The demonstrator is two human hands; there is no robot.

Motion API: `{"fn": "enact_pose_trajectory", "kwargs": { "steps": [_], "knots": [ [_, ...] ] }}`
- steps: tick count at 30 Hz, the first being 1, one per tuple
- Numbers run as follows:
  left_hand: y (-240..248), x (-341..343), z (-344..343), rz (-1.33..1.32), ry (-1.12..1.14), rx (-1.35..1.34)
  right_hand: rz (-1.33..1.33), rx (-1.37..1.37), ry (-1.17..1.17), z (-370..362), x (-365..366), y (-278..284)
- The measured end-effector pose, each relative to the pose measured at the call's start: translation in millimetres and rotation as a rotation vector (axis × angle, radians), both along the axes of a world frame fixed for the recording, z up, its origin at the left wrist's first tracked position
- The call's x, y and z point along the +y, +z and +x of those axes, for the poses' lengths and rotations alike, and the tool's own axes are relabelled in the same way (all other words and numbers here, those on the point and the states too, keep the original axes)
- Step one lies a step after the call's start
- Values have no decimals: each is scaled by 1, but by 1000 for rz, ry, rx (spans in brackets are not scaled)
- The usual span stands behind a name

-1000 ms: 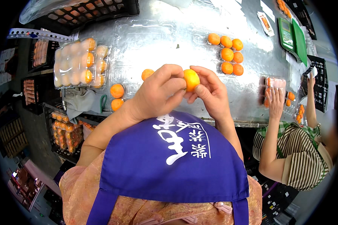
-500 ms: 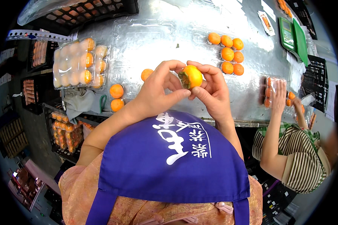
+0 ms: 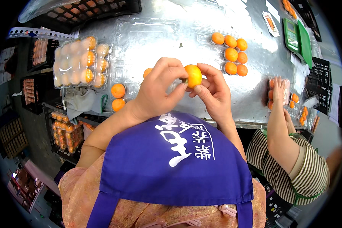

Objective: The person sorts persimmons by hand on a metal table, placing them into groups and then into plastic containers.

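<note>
A yellow-orange persimmon (image 3: pixel 194 76) is held above the table's near edge, in front of my purple apron. My right hand (image 3: pixel 215 93) grips it from the right, with thumb and fingers around its side. My left hand (image 3: pixel 155 86) pinches at its leafy calyx, which is mostly hidden by the fingertips. Partly behind my left hand sits another persimmon (image 3: pixel 146 72). Two more persimmons (image 3: pixel 118 90) stand one before the other to the left. Clear plastic trays lie on the metal table; several persimmons (image 3: pixel 231 54) fill part of the one on the right.
At the left, filled clear clamshell boxes (image 3: pixel 73 64) are stacked by a grey cloth (image 3: pixel 81 102). A black crate (image 3: pixel 85 13) stands at the far left. A green scale (image 3: pixel 298 38) is at the far right. A co-worker's hand (image 3: pixel 279 91) touches a pack on the right.
The persimmon has turned, so its green calyx has gone from view under my left fingertips. My left fingers have closed in on it. The co-worker's arm and body have shifted.
</note>
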State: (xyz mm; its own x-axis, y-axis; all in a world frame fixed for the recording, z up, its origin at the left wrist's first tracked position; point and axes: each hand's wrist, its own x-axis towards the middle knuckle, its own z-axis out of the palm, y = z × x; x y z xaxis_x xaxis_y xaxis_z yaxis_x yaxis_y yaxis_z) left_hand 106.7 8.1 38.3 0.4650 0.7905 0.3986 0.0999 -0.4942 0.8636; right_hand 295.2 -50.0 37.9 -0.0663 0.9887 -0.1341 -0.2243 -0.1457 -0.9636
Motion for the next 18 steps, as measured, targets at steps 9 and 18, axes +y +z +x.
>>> {"fn": "enact_pose_trajectory", "kwargs": {
  "steps": [9, 18],
  "knots": [
    [-3, 5, -2, 328, -79, 96, -83, 37, 46, 4, 2, 0],
    [0, 0, -2, -341, -86, -53, -33, 84, -5, 0, 2, 2]
  ]
}}
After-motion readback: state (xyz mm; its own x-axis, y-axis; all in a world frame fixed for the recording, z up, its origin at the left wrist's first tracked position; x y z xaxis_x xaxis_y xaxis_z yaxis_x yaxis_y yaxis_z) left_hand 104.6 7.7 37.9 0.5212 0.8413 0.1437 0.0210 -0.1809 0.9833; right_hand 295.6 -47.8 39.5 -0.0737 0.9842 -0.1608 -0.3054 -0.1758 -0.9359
